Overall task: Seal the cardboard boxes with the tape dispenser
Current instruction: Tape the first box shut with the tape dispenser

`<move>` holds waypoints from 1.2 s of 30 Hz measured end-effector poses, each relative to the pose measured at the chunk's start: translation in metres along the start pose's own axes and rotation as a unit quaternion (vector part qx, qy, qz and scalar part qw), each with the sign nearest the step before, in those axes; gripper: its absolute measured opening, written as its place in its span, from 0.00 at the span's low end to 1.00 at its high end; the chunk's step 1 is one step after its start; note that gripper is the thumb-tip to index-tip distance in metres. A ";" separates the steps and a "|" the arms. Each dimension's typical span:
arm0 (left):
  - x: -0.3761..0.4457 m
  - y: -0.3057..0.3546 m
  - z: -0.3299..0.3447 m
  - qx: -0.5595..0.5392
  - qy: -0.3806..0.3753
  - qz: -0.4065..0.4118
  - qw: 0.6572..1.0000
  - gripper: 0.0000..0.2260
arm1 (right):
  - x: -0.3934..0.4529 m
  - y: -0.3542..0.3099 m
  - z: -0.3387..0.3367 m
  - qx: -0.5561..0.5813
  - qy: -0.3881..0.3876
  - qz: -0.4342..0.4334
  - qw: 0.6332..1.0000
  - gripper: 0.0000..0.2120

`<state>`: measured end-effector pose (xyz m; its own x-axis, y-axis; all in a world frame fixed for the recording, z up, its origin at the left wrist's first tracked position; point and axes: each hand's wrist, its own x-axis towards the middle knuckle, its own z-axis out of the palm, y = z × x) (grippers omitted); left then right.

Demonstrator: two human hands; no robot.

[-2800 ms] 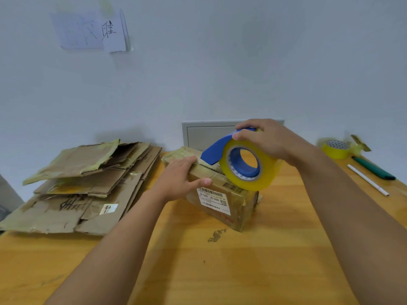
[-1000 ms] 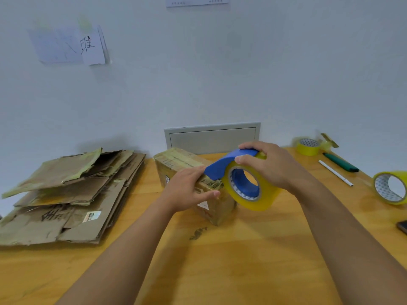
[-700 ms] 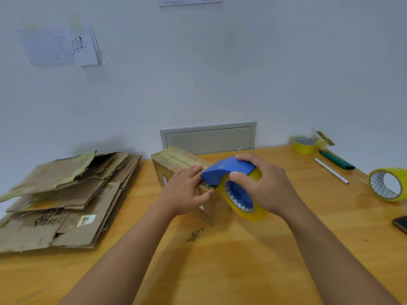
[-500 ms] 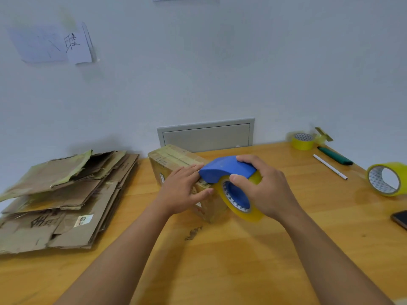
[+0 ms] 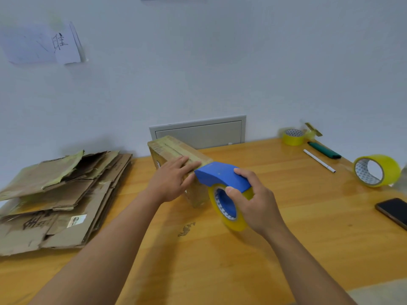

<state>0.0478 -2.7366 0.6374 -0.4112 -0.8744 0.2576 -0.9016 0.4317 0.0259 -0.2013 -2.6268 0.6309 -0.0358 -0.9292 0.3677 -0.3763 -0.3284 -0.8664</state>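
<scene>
One handwritten character, 畦, sits on the paper sheet on the wall. Print on the flattened cardboard and its label is too blurred to read.

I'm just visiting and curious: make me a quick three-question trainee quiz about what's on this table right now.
1. True or false: the left hand lies flat on the cardboard box.
2. Which hand grips the blue tape dispenser? A) left B) right C) both
3. Fill in: a loose yellow tape roll stands on its edge near the table's ____ side.

Key: 1 true. 2 B: the right hand curls round it at the box's near end. 3 right, beyond the dark phone.
</scene>
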 end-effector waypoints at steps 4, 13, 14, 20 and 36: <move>0.005 -0.004 0.001 0.007 0.026 0.016 1.000 0.22 | 0.011 0.005 0.018 -0.003 0.002 0.007 1.000 0.16; 0.008 -0.016 0.002 -0.053 -0.004 0.051 0.997 0.27 | 0.014 0.013 0.023 -0.008 0.016 0.005 1.000 0.15; 0.009 -0.015 0.002 -0.059 -0.003 0.045 0.997 0.27 | 0.012 0.011 0.021 -0.001 0.021 0.005 1.000 0.15; 0.009 -0.009 0.002 -0.072 -0.010 -0.003 0.997 0.26 | -0.013 0.007 0.002 -0.050 0.003 0.001 0.999 0.18; 0.018 0.032 0.003 -0.126 0.037 -0.113 0.985 0.20 | 0.014 -0.009 0.026 -0.201 -0.074 0.044 0.976 0.18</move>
<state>0.0113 -2.7391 0.6401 -0.1854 -0.9396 0.2878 -0.9029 0.2784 0.3275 -0.1740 -2.6415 0.6350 0.0384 -0.9749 0.2193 -0.7115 -0.1808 -0.6790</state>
